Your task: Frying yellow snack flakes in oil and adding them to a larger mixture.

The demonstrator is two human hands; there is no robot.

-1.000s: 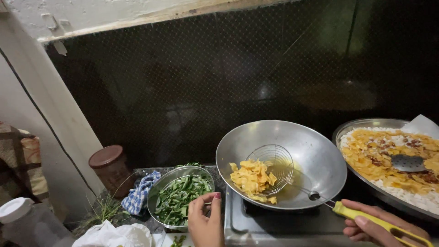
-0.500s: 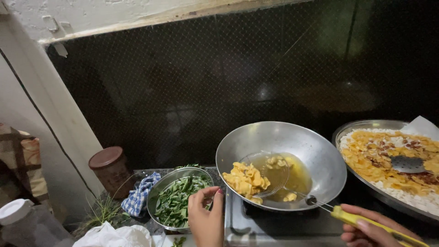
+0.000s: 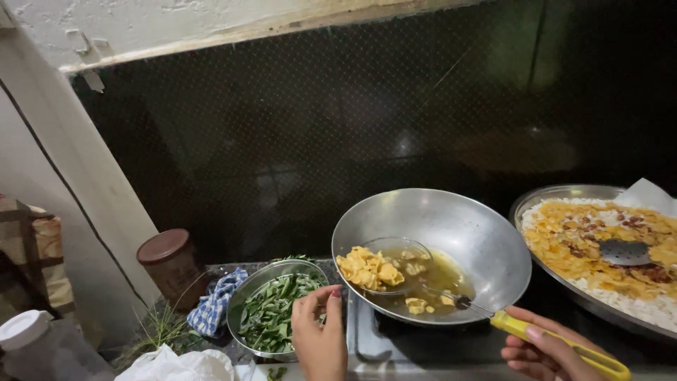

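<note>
The right hand [image 3: 546,346] grips the yellow handle [image 3: 557,343] of a wire skimmer [image 3: 391,264] lifting yellow chips [image 3: 368,269] from oil in the wok [image 3: 431,254]. At nine o'clock, the left hand [image 3: 319,331] pinches a steel bowl [image 3: 275,314] of green leaves [image 3: 271,317]. At three o'clock, a tray [image 3: 564,194] holds a fried mix.

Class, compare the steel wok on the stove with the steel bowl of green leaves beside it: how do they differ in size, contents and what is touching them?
The wok is clearly wider than the bowl. The wok holds oil and yellow fried pieces; the bowl holds green leaves. A wire skimmer, held by the right hand, dips into the wok, while the left hand rests at the bowl's rim. Both are round, shiny metal.
</note>
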